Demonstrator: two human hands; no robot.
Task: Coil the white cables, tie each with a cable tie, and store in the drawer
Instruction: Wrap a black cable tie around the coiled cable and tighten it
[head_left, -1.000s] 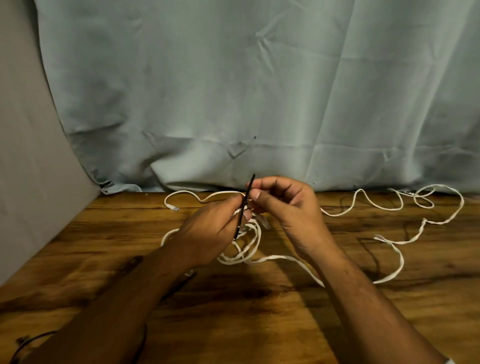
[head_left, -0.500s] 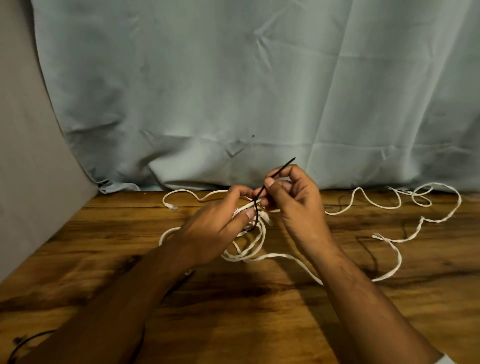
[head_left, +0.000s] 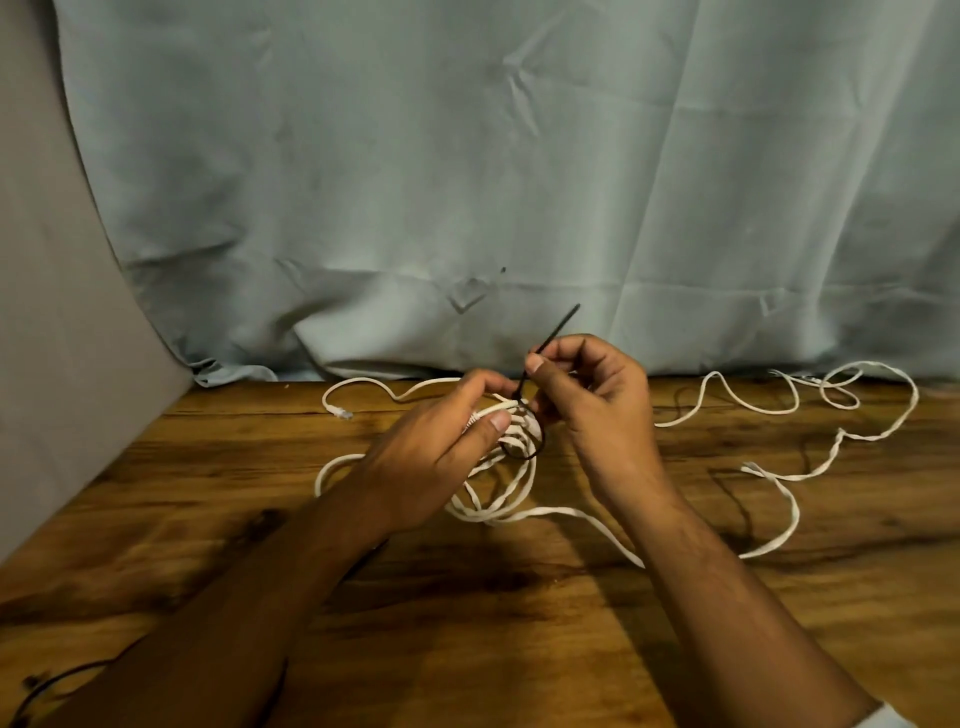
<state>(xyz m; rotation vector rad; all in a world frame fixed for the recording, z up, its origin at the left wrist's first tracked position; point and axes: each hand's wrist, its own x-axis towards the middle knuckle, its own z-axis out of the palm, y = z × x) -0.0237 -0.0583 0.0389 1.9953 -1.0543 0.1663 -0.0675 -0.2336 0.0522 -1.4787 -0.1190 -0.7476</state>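
our left hand (head_left: 431, 457) was curled round the gathered strands of the white cable (head_left: 498, 512), thumb and fingers pinching them together just above the wooden table (head_left: 519, 623). the loose coils hung from that grip and lay on the wood under and between our two wrists. our right hand (head_left: 597, 410) pinched the black cable tie (head_left: 555, 332) between thumb and forefinger, its other fingers folded in. the tie's thin tail stuck up and to the right past the fingertips, against the pale cloth backdrop (head_left: 467, 182). its lower part made a slack dark loop around the strands, just beside our left thumb. we could not tell whether the loop was locked.

one end of the cable, with its plug (head_left: 343, 413), lay to the left near the cloth's hem. a long loose run of white cable (head_left: 789, 499) wandered over the right side of the table, well apart from the coils. a thin black cord (head_left: 47, 686) showed at the bottom left corner.
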